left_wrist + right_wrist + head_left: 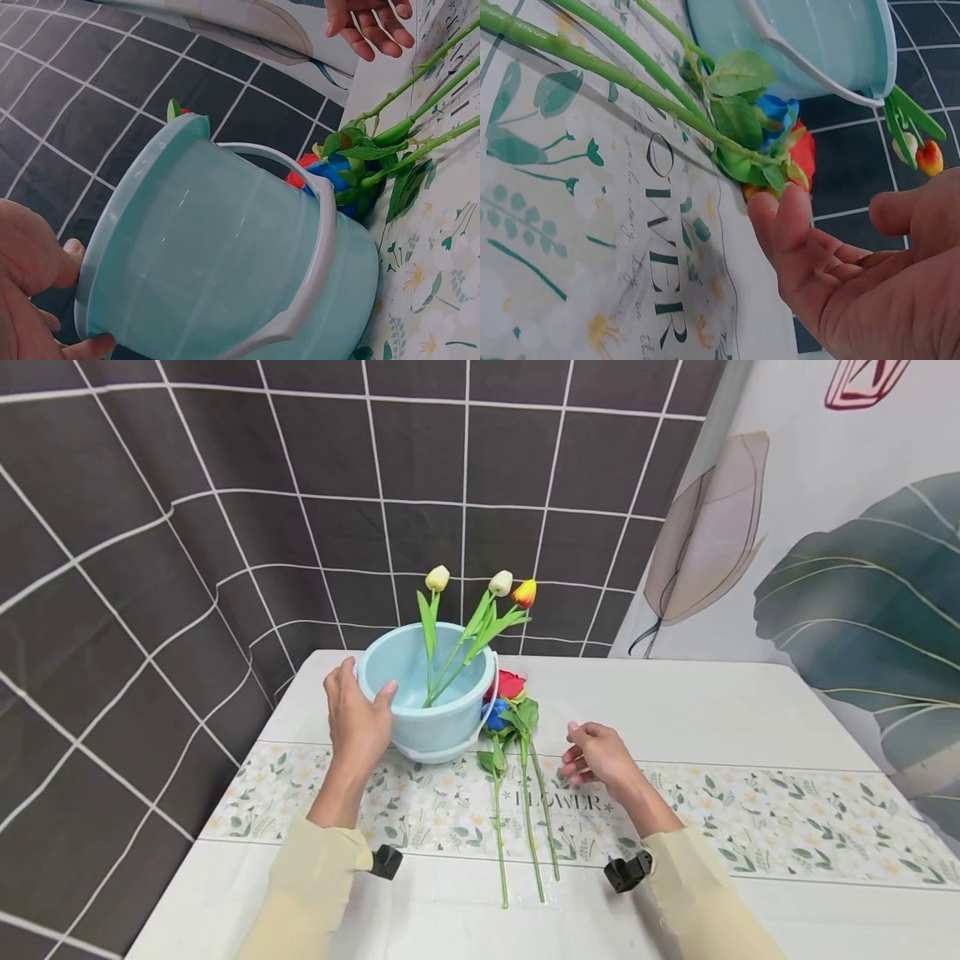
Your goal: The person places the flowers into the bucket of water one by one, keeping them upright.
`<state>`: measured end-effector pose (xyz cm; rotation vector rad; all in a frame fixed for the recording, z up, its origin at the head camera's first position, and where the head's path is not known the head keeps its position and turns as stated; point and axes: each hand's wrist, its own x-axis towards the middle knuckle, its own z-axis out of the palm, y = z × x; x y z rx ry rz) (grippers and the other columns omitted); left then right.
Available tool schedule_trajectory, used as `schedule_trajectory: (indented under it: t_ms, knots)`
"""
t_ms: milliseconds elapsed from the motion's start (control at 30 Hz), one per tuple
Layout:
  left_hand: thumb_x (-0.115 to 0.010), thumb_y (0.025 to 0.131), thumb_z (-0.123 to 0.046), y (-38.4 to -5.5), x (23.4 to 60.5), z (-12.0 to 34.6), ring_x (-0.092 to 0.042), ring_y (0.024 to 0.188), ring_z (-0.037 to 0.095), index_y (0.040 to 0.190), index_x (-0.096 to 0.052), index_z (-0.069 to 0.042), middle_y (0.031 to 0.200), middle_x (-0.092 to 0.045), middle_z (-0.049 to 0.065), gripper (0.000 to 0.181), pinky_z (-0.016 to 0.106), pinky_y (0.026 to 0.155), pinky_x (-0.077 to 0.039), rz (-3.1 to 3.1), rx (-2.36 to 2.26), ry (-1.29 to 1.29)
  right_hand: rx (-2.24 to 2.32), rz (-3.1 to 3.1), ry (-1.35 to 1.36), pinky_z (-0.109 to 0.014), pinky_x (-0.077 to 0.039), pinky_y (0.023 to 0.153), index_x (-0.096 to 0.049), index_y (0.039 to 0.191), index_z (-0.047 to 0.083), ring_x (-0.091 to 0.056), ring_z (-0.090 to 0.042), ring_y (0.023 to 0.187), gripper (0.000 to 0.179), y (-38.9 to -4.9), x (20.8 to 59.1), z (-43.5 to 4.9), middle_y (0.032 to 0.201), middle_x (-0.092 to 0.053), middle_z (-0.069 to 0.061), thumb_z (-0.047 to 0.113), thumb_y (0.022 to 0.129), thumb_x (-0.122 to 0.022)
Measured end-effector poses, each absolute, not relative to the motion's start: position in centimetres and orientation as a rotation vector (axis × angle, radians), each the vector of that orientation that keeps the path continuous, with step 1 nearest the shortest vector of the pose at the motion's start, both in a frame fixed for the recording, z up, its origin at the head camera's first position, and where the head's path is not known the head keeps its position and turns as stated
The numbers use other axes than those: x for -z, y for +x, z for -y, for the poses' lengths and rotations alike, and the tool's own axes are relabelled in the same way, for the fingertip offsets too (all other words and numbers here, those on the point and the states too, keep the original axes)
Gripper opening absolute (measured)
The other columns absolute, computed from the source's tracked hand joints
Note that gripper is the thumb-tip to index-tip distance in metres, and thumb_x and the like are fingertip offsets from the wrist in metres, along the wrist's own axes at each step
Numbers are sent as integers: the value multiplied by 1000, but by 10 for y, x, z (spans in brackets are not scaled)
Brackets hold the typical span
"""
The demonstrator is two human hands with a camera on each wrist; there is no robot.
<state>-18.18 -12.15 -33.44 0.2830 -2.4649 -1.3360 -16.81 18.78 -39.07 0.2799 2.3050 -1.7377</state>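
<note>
A light blue bucket (431, 731) with a white handle (304, 292) stands at the back left of the table. My left hand (356, 714) holds its rim at the left side, the thumb over the near edge. Inside lean artificial tulips: a cream one (437, 578), a white one (500, 583) and an orange-yellow one (524, 593). Beside the bucket lie artificial roses, among them a red rose (510, 684) and a blue rose (497, 716), their stems pointing toward me. My right hand (600, 758) hovers right of them with loosely bent fingers, holding nothing.
The white table (675, 702) carries a floral printed strip (750, 810) with lettering across its middle. A dark grid-patterned cloth (420, 452) hangs behind and to the left. A leaf-printed white curtain (795, 435) covers the right.
</note>
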Motion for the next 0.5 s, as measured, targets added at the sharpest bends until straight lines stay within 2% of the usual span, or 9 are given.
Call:
schedule_trajectory:
  t_ms: [300, 500]
  knots:
    - [-57, 96, -26, -182, 334, 122, -33, 136, 41, 152, -20, -7, 151, -21, 18, 70, 55, 113, -28, 2452, 1352, 287, 1750, -2299, 276, -33, -60, 64, -43, 126, -10, -66, -21, 74, 53, -167, 396, -192, 95, -61, -18, 37, 106, -32]
    - [-58, 96, -25, -182, 332, 121, -32, 136, 39, 152, -20, -7, 151, -22, 17, 69, 53, 113, -27, 2457, 1354, 307, 1766, -2249, 288, -33, -61, 65, -45, 125, -9, -67, -20, 74, 43, -168, 401, -188, 96, -62, -18, 29, 106, -35]
